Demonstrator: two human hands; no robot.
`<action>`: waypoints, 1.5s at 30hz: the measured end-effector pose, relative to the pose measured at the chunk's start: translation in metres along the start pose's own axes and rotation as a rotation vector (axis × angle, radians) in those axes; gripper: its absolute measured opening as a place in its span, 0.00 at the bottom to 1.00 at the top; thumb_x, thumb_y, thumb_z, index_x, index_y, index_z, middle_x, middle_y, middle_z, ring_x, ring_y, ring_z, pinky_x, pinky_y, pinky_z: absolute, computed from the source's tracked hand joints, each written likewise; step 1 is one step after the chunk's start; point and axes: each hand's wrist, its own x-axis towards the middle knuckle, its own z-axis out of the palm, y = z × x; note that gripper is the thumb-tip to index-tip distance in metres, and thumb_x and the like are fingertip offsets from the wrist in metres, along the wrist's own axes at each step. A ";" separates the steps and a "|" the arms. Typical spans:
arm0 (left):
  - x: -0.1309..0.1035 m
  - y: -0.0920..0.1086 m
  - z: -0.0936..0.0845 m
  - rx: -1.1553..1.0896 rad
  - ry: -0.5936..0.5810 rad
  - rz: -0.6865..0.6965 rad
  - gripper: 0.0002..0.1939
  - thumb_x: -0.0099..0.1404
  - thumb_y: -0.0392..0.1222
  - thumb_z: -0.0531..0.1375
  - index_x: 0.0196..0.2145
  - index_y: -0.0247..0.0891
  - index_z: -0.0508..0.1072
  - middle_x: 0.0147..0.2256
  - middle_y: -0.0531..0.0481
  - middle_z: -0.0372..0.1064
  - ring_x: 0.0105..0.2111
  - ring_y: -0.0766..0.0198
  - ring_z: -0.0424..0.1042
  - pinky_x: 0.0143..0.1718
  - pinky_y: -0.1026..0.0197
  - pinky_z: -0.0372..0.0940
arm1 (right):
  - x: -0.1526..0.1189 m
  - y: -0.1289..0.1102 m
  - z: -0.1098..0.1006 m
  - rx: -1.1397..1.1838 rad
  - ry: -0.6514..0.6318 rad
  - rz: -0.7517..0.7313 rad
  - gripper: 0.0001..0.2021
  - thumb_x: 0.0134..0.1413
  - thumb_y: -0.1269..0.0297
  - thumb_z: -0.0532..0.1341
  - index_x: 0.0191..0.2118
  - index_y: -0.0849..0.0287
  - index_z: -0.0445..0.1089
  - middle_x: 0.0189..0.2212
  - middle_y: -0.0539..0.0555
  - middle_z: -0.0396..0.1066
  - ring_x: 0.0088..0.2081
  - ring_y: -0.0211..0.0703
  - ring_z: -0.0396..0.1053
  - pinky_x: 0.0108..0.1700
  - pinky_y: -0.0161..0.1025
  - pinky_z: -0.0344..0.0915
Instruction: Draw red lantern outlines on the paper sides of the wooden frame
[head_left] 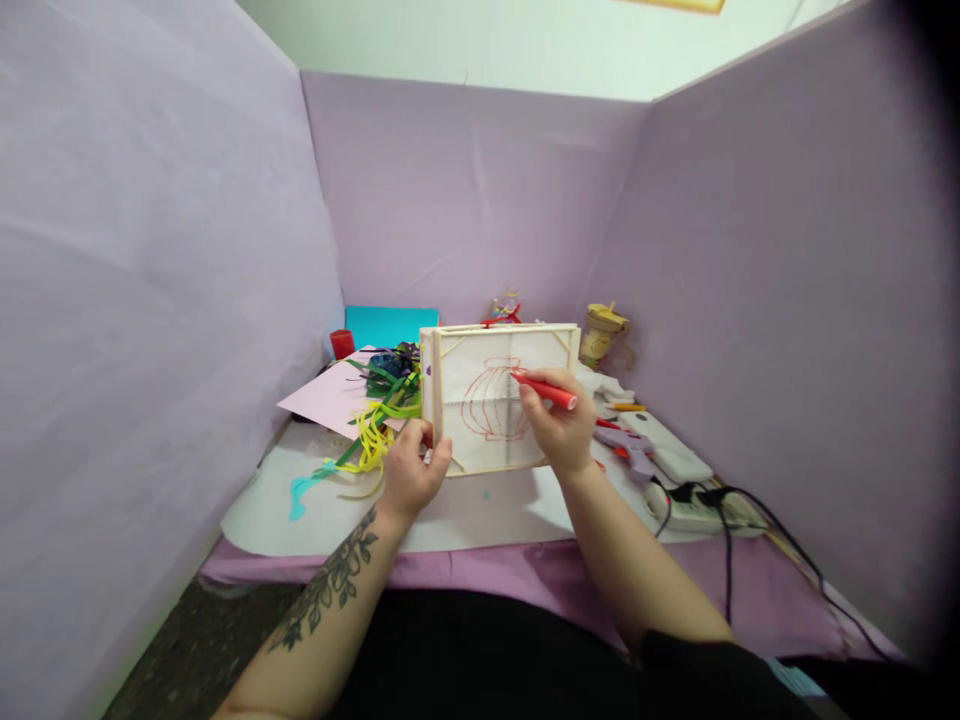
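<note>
A wood-framed panel (480, 450) is held tilted up above the table, its white face toward me. On it is a red line drawing of a ribbed round lantern shape (487, 405). My left hand (415, 468) grips the panel's lower left corner with its fingers closed round the frame. My right hand (561, 425) holds a red marker (553, 391), its tip at the upper part of the drawing. The right hand's lower side lies close to the panel's right part.
Yellow and green strips (375, 430), pink paper (330, 395), a blue sheet (390, 325) and a red roll (342, 344) lie left. Right are a glue gun (634, 450), a white box (671, 447), a corded power strip (697, 508) and a yellow ornament (600, 335). Lilac walls enclose the table.
</note>
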 end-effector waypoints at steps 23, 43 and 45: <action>0.001 0.003 -0.001 0.009 0.002 -0.021 0.09 0.62 0.45 0.56 0.29 0.41 0.61 0.24 0.56 0.60 0.25 0.66 0.62 0.28 0.64 0.58 | 0.002 -0.002 0.001 -0.015 -0.022 -0.034 0.06 0.54 0.66 0.63 0.39 0.55 0.72 0.33 0.53 0.74 0.37 0.45 0.71 0.41 0.44 0.69; 0.001 0.003 -0.001 0.013 -0.002 -0.023 0.09 0.62 0.46 0.56 0.28 0.41 0.61 0.24 0.56 0.60 0.25 0.66 0.63 0.28 0.63 0.58 | -0.001 0.001 0.000 -0.034 0.013 -0.005 0.04 0.52 0.66 0.63 0.36 0.56 0.72 0.31 0.52 0.73 0.35 0.43 0.71 0.40 0.43 0.69; 0.001 0.003 -0.001 0.015 -0.001 -0.020 0.08 0.62 0.46 0.56 0.29 0.41 0.61 0.24 0.56 0.60 0.25 0.66 0.63 0.28 0.63 0.58 | -0.001 0.001 -0.001 -0.046 0.002 -0.005 0.04 0.52 0.67 0.63 0.35 0.56 0.72 0.31 0.52 0.73 0.34 0.43 0.71 0.40 0.43 0.69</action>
